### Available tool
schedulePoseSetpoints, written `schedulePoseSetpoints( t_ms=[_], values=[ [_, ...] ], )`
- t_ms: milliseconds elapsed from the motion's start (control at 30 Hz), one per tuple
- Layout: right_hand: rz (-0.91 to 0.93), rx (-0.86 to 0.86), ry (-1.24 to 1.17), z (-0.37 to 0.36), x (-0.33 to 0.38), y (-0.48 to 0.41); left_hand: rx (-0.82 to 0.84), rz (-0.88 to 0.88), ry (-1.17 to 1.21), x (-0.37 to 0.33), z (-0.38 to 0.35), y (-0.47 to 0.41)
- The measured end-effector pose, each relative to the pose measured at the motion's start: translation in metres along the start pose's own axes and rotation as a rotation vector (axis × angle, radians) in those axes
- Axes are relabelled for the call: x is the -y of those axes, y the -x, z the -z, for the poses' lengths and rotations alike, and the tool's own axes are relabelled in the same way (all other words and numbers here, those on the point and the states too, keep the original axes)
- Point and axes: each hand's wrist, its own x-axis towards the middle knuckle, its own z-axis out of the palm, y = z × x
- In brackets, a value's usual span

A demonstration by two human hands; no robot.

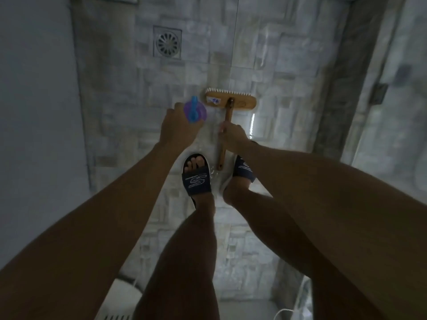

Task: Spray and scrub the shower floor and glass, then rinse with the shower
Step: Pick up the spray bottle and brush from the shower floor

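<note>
Left hand point(178, 128) grips spray bottle point(195, 109); right hand point(233, 138) grips brush point(231, 101).

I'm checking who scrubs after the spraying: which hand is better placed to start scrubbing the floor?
Right. The right hand grips the handle of the brush, whose head appears to rest on the tiled floor. The left hand is occupied holding the spray bottle.
</note>
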Motion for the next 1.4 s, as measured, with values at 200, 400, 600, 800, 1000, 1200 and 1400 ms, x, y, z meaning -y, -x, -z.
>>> schedulePoseSetpoints(
  t_ms=[200, 400, 600, 800, 1000, 1200, 1400],
  values=[
    [-0.153, -0.006, -0.154, -0.016, -0.005, -0.070, -0.046, 0.020, 0.041, 0.017, -0.046, -0.051],
    [-0.131, -0.226, -0.332, -0.004, 0.000, -0.057, -0.082, -0.006, 0.125, 0.023, -0.034, -0.041],
    [-0.143, -0.291, -0.517, 0.072, 0.054, 0.038, -0.114, -0.037, 0.207, -0.002, 0.052, 0.035],
    [-0.100, -0.168, -0.732, 0.162, 0.135, 0.191, -0.241, -0.046, 0.330, -0.050, 0.174, 0.169],
    [0.117, -0.028, -0.722, 0.230, 0.195, 0.359, -0.386, -0.008, 0.429, -0.093, 0.274, 0.312],
    [0.255, 0.065, -0.567, 0.270, 0.250, 0.497, -0.621, -0.013, 0.417, -0.125, 0.348, 0.444],
    [0.459, 0.388, -0.505, 0.268, 0.307, 0.620, -0.787, 0.107, 0.417, -0.127, 0.392, 0.582]
  ],
)
